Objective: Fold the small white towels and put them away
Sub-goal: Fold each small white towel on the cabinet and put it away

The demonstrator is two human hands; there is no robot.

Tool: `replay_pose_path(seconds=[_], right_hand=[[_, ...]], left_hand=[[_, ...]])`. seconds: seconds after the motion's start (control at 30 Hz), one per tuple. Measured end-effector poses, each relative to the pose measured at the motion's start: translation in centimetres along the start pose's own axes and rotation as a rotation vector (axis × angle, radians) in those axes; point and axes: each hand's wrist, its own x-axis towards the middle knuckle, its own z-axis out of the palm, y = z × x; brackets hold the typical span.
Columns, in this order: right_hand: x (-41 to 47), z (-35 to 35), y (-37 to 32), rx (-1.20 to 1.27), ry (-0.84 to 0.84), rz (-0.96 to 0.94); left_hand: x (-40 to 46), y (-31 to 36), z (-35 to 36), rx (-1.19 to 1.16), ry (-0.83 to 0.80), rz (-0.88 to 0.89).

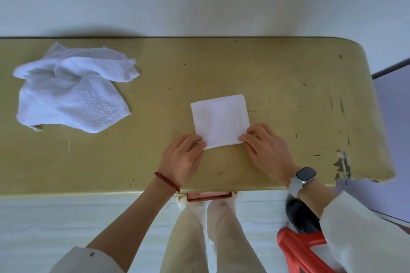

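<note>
A small white towel [219, 121], folded into a neat square, lies flat near the middle of the yellow table [288, 86]. My left hand [182, 159] pinches its near left corner. My right hand [266, 150] pinches its near right corner. Both hands rest on the tabletop at the towel's near edge. A loose pile of crumpled white towels [71, 91] sits at the table's far left, well apart from both hands.
A pale wall runs behind the table's far edge. The table's right end is rounded, with chipped paint [342, 164] near the front right corner. Below the front edge are my legs, a pink box edge [208, 196] and a red and black object [299, 239] on the floor.
</note>
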Motion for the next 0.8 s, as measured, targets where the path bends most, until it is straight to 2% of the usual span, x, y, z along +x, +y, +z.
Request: replay_pose_path(seconds=[0.1,0.23,0.3,0.5,0.67,0.8], right_hand=[[-0.4,0.2,-0.2,0.029,0.034,0.018],[1.2,-0.8,-1.3,-0.001,0.185,0.045],[3.2,-0.6,-1.8,-0.060,0.197,0.052],[6.0,2.2,-2.8,-0.261,-0.180,0.149],[5.7,3.1,-2.0,-0.225,-0.275,0.156],[5.7,2.8,-1.8,-0.198,-0.308,0.126]], left_hand=[[0.0,0.2,-0.1,-0.017,0.004,-0.010],[1.8,0.8,-0.8,-0.002,0.041,-0.083],[3.3,1.0,-0.4,0.096,-0.038,-0.128],[5.1,1.3,1.5,0.327,-0.471,-0.205],[4.6,0.5,2.0,0.247,-0.620,-0.218],[5.1,0.6,1.6,0.223,-0.642,-0.259]])
